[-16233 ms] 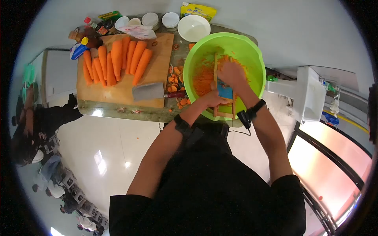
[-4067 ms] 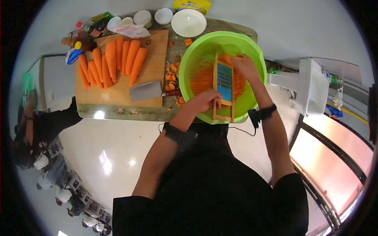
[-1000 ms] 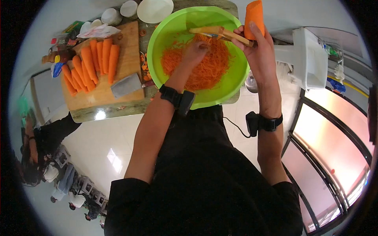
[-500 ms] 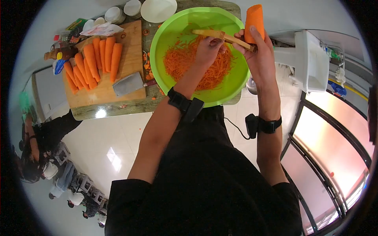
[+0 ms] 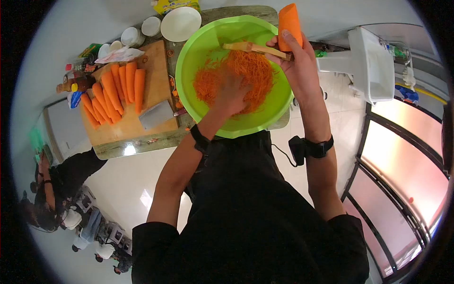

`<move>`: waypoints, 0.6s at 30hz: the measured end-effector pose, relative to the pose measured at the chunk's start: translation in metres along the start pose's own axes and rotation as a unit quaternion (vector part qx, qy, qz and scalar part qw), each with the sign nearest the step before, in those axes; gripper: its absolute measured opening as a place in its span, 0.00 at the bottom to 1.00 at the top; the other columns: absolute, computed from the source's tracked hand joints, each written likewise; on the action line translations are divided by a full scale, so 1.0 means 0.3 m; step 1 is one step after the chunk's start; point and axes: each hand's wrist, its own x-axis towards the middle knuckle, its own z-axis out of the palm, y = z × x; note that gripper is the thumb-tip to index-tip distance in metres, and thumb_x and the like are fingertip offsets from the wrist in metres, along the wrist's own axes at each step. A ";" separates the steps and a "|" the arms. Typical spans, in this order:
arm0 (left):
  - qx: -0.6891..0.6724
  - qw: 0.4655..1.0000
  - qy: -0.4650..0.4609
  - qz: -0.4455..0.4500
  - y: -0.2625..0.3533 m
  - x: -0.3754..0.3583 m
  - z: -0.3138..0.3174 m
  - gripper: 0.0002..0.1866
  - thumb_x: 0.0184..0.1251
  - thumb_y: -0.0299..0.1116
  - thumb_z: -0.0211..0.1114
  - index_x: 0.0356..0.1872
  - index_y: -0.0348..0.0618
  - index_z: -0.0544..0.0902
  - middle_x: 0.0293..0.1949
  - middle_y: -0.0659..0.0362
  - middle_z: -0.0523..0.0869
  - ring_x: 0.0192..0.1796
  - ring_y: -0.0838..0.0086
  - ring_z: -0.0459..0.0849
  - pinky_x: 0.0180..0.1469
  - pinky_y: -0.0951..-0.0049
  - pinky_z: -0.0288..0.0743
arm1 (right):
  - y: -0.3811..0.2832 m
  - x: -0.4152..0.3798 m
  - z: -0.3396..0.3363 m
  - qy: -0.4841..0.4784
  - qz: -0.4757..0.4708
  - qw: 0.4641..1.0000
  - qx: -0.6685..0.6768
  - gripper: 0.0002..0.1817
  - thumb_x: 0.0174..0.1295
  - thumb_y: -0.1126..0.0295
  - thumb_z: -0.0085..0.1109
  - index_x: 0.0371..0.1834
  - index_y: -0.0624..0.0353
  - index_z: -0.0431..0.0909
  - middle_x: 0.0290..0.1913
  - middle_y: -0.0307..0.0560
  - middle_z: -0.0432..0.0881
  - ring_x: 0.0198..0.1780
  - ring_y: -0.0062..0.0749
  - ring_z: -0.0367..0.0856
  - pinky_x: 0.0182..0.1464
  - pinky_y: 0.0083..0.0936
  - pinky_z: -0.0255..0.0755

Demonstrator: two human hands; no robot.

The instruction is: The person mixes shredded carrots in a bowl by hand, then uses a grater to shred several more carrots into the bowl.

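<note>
My left hand [image 5: 231,92] is down in the green basin [image 5: 187,90], touching the shredded carrot [image 5: 255,71]. It is blurred, but the fingers look spread and hold nothing I can see. Above the basin's right side, my right hand [image 5: 302,59] grips a thick cut piece of carrot [image 5: 289,23] upright. The same hand also holds one end of a wooden grater [image 5: 257,48], seen edge-on, whose other end reaches left over the shreds.
Several whole peeled carrots [image 5: 109,90] and a cleaver [image 5: 157,115] lie on a wooden cutting board [image 5: 156,61]. Bowls and a white plate [image 5: 181,24] stand behind. Bottles [image 5: 78,84] are at the left, a white sink [image 5: 373,66] at the right. People are far left.
My left hand has let go of the wooden grater and dropped into the shredded carrot. My right hand still holds the carrot piece and grater, slightly further left in view.
</note>
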 end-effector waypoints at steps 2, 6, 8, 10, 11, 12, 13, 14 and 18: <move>0.032 0.997 0.074 0.011 0.000 -0.029 0.039 0.22 0.58 0.37 0.68 0.56 0.51 0.83 0.54 0.49 0.83 0.63 0.56 0.77 0.53 0.58 0.79 | -0.003 -0.007 0.005 -0.001 0.010 1.000 -0.007 0.17 0.72 0.65 0.56 0.58 0.64 0.69 0.43 0.47 0.80 0.47 0.31 0.83 0.47 0.28 0.84; 0.009 0.977 -0.134 -0.166 -0.111 0.022 0.037 0.25 0.60 0.31 0.66 0.62 0.50 0.78 0.59 0.48 0.80 0.64 0.53 0.76 0.56 0.58 0.79 | -0.003 -0.030 -0.010 0.009 0.009 1.000 -0.002 0.18 0.72 0.65 0.56 0.58 0.64 0.69 0.43 0.47 0.80 0.47 0.31 0.83 0.47 0.27 0.83; -0.052 0.957 -0.200 -0.202 -0.178 0.035 -0.003 0.28 0.60 0.30 0.65 0.64 0.50 0.76 0.61 0.48 0.78 0.65 0.52 0.75 0.56 0.59 0.79 | -0.004 -0.035 -0.012 0.016 0.011 1.000 0.011 0.18 0.72 0.65 0.56 0.58 0.64 0.69 0.43 0.47 0.80 0.47 0.31 0.83 0.46 0.27 0.83; -0.029 0.919 -0.294 -0.260 -0.213 0.049 -0.041 0.32 0.61 0.29 0.64 0.70 0.54 0.70 0.65 0.47 0.75 0.67 0.48 0.72 0.57 0.53 0.77 | -0.005 -0.034 -0.020 0.022 0.012 1.000 0.015 0.18 0.72 0.64 0.56 0.58 0.64 0.69 0.43 0.47 0.80 0.48 0.31 0.83 0.46 0.27 0.83; -0.028 0.920 -0.294 -0.259 -0.213 0.042 -0.054 0.32 0.61 0.29 0.64 0.70 0.54 0.70 0.65 0.47 0.75 0.67 0.48 0.72 0.57 0.53 0.77 | -0.006 -0.034 -0.029 0.027 0.014 0.999 0.015 0.18 0.72 0.64 0.56 0.58 0.64 0.69 0.43 0.47 0.80 0.48 0.31 0.83 0.46 0.26 0.83; 0.043 0.946 -0.222 -0.233 -0.203 0.026 -0.078 0.31 0.64 0.30 0.61 0.70 0.55 0.70 0.63 0.44 0.75 0.65 0.46 0.74 0.54 0.48 0.78 | -0.004 -0.027 -0.039 0.027 0.014 0.999 0.015 0.18 0.72 0.64 0.56 0.58 0.64 0.69 0.43 0.47 0.80 0.48 0.31 0.83 0.46 0.26 0.83; 0.112 0.961 -0.148 -0.205 -0.191 0.007 -0.094 0.29 0.67 0.32 0.58 0.70 0.57 0.70 0.61 0.41 0.76 0.63 0.44 0.76 0.51 0.43 0.79 | 0.002 -0.016 -0.049 0.020 0.006 1.000 0.024 0.17 0.71 0.65 0.57 0.56 0.64 0.69 0.42 0.47 0.80 0.46 0.32 0.83 0.45 0.28 0.84; 0.112 0.961 -0.148 -0.206 -0.177 -0.006 -0.081 0.29 0.67 0.32 0.58 0.70 0.57 0.70 0.61 0.41 0.76 0.63 0.44 0.76 0.51 0.43 0.79 | 0.006 -0.011 -0.054 0.011 -0.002 0.999 0.032 0.17 0.70 0.65 0.59 0.54 0.63 0.68 0.42 0.47 0.79 0.45 0.33 0.84 0.45 0.30 0.86; 0.043 0.983 -0.082 -0.159 -0.069 -0.013 -0.021 0.33 0.65 0.30 0.60 0.73 0.53 0.66 0.66 0.40 0.71 0.68 0.40 0.69 0.58 0.42 0.75 | -0.007 -0.015 -0.035 0.013 0.000 1.000 0.026 0.17 0.70 0.65 0.59 0.54 0.63 0.68 0.41 0.47 0.79 0.45 0.32 0.84 0.44 0.30 0.86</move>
